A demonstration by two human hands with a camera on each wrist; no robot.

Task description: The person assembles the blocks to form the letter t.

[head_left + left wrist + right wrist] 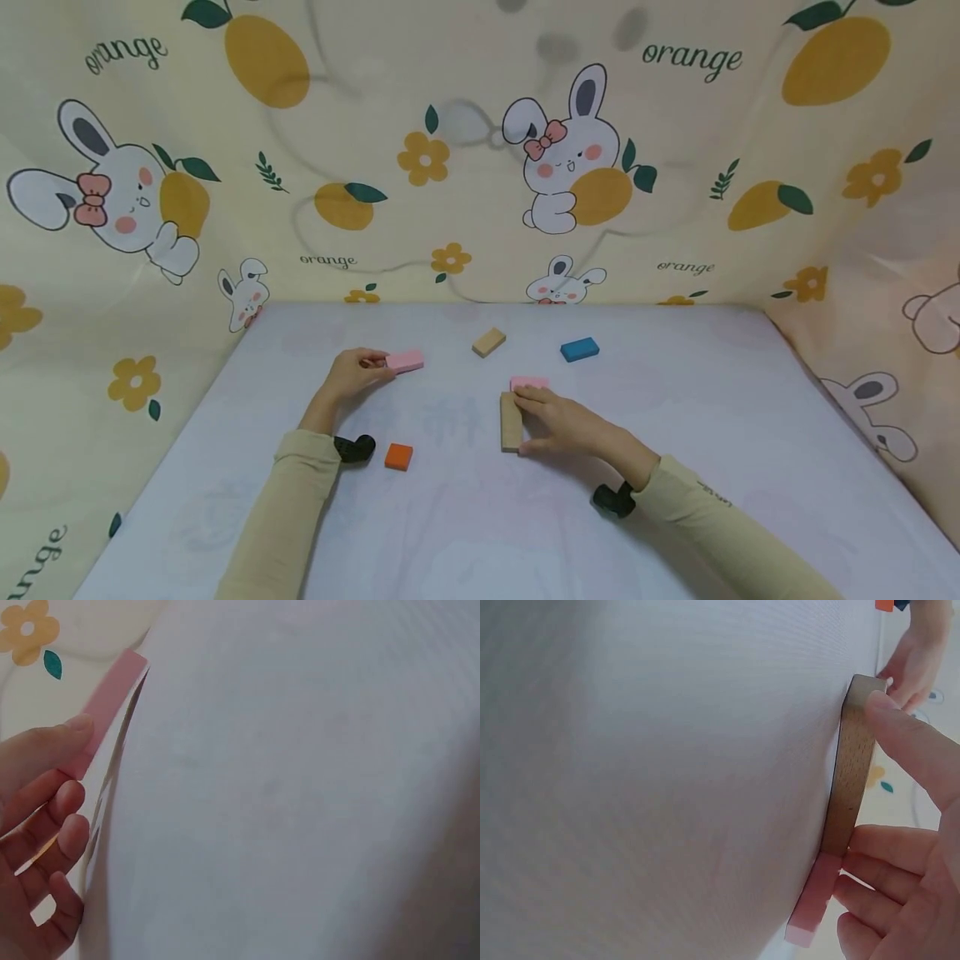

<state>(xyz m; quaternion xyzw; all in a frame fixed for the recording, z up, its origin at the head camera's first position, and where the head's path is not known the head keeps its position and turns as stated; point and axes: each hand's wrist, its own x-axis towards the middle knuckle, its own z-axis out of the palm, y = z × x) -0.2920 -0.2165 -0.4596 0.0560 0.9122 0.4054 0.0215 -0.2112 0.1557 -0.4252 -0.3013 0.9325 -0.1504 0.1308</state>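
Observation:
My left hand point(356, 372) pinches a pink block point(406, 361) by its near end between thumb and fingers, at the left of the table. In the left wrist view the thumb lies along that pink block point(105, 712), and the other fingers curl loosely below it. My right hand point(566, 425) holds a long plain wooden block point(511, 423), thumb at its near end and fingers toward its far end. A second pink block point(529, 383) lies at the wooden block's far end, partly hidden by my fingers. The right wrist view shows the wooden block point(850, 772) end to end with this pink block point(814, 896).
A small wooden block point(489, 342) and a blue block point(580, 349) lie toward the back of the white table point(450, 533). An orange block point(399, 457) sits nearer, just right of my left wrist. A patterned cloth point(465, 217) hangs behind the table.

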